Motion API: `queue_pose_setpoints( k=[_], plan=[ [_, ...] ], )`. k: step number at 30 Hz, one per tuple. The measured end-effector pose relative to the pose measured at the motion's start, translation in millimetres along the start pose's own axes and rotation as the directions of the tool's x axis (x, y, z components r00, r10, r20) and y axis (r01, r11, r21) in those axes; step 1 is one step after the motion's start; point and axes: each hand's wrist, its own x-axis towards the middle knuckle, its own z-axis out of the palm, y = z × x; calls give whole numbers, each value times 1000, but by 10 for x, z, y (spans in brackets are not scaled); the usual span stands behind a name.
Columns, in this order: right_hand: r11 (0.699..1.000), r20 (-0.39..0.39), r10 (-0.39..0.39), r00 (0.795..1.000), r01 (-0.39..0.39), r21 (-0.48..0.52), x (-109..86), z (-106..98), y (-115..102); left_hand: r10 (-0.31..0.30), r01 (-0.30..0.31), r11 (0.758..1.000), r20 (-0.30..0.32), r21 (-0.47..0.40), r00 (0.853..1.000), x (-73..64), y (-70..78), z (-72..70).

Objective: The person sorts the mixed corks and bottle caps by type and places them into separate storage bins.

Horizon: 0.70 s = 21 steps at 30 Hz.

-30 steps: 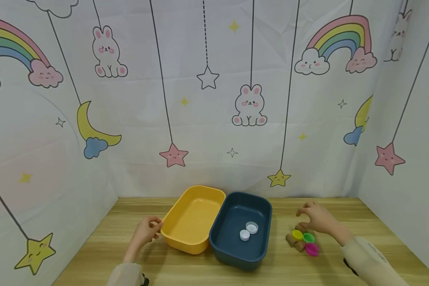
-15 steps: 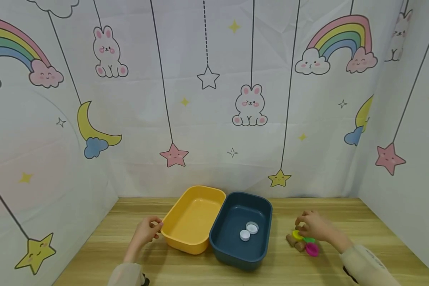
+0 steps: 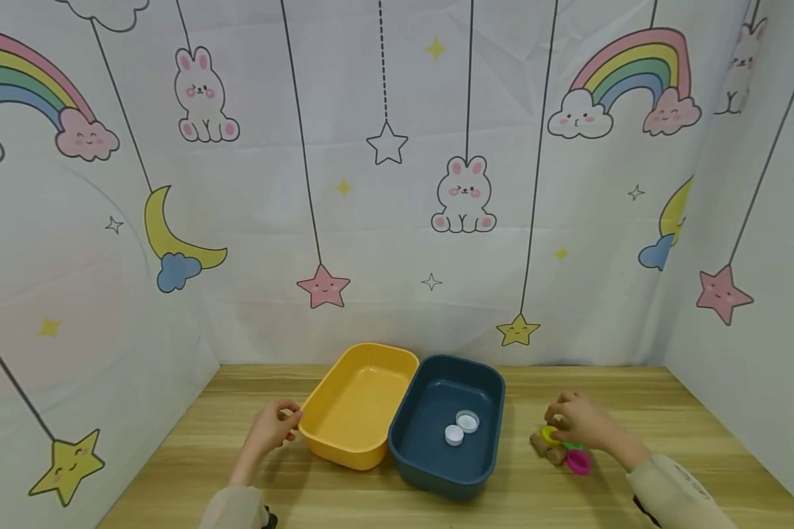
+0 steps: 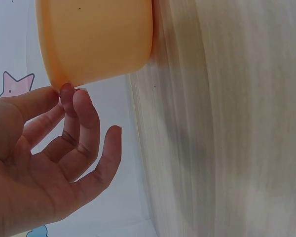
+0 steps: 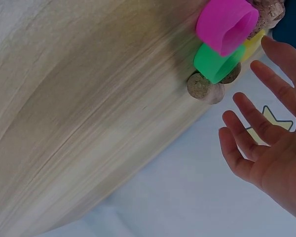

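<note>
My left hand (image 3: pixel 270 427) pinches the left rim of a yellow plastic tub (image 3: pixel 364 411) between thumb and fingertips; the left wrist view shows the grip at the rim's corner. Over a small pile at the right hovers my right hand (image 3: pixel 589 422), fingers spread and loosely bent, holding nothing. The pile has a yellow cap (image 3: pixel 549 435), a green cap (image 5: pixel 214 61), a magenta cap (image 5: pixel 212 22) and several brown cork stoppers (image 5: pixel 200 88). The right hand partly covers the pile in the head view. Its thumb and index finger are nearest the yellow cap.
A dark blue tub (image 3: pixel 430 452) stands against the yellow one's right side. Inside it lie two round white lids (image 3: pixel 453 436), one with a clear rim. A printed cloth (image 3: pixel 384 220) walls off the wooden table (image 3: pixel 344 499) at the back and sides.
My right hand has come down and slightly left onto the pile, now covering part of the green cap and a cork stopper. The left hand stays on the yellow tub's rim.
</note>
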Motion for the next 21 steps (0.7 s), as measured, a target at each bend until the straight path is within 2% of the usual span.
queue_pose_setpoints(
  k=[8,21],
  plan=[
    [1000,36,2,999,-3,24,9,-10,-87,-4,4,1000,4,-1,1000,-13,14,0],
    [997,56,-69,996,68,28,34,-10,-193,-6,6,1000,8,4,1000,-24,31,-7]
  ],
)
